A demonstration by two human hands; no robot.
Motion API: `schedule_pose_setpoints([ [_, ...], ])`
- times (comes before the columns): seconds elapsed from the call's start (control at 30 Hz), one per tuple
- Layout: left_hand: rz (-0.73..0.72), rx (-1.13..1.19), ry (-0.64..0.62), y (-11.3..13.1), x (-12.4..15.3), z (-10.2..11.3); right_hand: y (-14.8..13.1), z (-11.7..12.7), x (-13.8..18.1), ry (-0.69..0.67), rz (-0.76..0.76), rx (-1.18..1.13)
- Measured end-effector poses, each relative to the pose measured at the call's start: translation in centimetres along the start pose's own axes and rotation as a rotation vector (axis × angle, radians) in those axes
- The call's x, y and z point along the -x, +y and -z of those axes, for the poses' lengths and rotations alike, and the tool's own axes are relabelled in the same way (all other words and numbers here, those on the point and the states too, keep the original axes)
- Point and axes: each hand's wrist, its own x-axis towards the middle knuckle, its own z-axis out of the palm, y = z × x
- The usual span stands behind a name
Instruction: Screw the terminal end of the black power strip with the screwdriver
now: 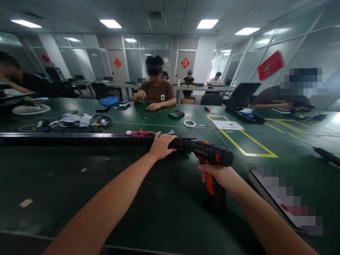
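Note:
My right hand (220,177) is wrapped round the grip of a black and orange cordless screwdriver (204,153). The tool lies level and its nose points left at the right end of a long black strip (79,139) that runs across the green table (159,198). My left hand (160,145) rests on that end of the strip, fingers curled over its top edge, right beside the tool's nose. Red wires (138,133) lie just behind the strip.
A person in a brown shirt (155,92) works across the table. Other people sit far left and far right. A tape roll (189,123), a blue bin (108,100), cable bundles (102,121), a yellow marked rectangle (239,141) and small bits (107,159) lie around.

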Motion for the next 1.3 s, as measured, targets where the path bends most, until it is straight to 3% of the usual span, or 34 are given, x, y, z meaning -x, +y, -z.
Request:
schedule_pose_setpoints([
  [1.3, -0.003, 0.005, 0.013, -0.06, 0.05, 0.08, -0.06, -0.11, 0.03, 0.020, 0.001, 0.018],
])
